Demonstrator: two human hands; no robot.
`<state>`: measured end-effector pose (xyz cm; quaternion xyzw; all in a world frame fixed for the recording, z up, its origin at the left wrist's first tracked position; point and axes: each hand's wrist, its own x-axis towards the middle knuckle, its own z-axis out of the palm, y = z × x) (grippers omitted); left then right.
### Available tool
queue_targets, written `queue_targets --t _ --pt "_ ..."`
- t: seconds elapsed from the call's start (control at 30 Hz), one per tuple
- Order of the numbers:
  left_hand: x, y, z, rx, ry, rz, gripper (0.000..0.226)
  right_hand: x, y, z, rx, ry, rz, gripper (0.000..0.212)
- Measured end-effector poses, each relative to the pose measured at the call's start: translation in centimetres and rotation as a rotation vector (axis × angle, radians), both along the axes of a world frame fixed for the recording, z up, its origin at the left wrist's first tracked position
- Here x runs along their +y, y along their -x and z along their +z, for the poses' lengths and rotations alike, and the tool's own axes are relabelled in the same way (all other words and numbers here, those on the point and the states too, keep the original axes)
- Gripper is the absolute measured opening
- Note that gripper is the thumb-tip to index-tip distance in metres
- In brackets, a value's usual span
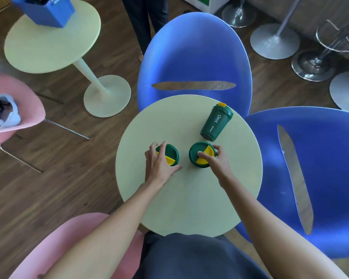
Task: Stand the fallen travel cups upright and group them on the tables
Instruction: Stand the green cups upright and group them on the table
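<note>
Three dark green travel cups with yellow lid flaps are on the round pale yellow-green table. Two stand upright side by side near the table's middle. My left hand is wrapped over the left cup, fingers around its lid. Over at the right cup, my right hand grips the lid's edge, thumb on top. The third cup lies on its side at the table's far right, lid pointing away from me, with white lettering on its body.
Two blue chairs ring the table's far and right sides. A pink chair is near left. A second round table with a blue bin stands far left. Another pink chair holds a bag. Someone's legs stand beyond.
</note>
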<state>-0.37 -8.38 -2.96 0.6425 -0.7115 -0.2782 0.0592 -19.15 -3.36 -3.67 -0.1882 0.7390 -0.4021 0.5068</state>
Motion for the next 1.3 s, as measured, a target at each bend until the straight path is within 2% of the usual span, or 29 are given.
queue_targets --t 0.17,0.23,0.37,0.5,0.57,0.7,0.93,1.13,1.3 --pt "-0.1 -1.0 0.0 0.153 -0.051 0.044 0.104 -0.2 0.2 -0.4 -0.005 -0.017 0.013 0.061" --pt "0.4 -1.3 0.0 0.245 -0.066 0.135 0.103 -0.2 0.2 -0.4 -0.007 -0.025 0.007 0.059" --pt "1.0 -0.5 0.1 0.362 -0.143 0.545 0.073 -0.1 0.0 -0.2 0.011 -0.029 -0.006 0.060" --pt "0.6 0.2 -0.1 0.450 -0.227 0.727 0.057 0.0 0.0 -0.5 0.021 -0.034 0.003 0.060" --pt "0.2 0.5 0.0 0.455 -0.201 0.712 0.054 0.0 0.2 -0.5 0.018 -0.048 0.019 0.062" --pt "-0.9 0.7 0.8 0.415 -0.141 0.549 0.045 0.0 0.5 -0.4 0.011 -0.051 0.055 0.064" --pt "-3.0 0.0 1.5 0.391 -0.189 0.274 0.059 -0.2 0.7 0.0 -0.005 -0.062 0.071 0.059" --pt "-3.5 -0.2 1.7 0.399 -0.232 0.212 0.056 -0.3 1.0 0.1 -0.010 -0.067 0.081 0.058" --pt "-3.6 0.0 1.1 0.375 -0.185 0.197 0.049 -0.3 1.0 0.1 -0.012 -0.070 0.090 0.057"
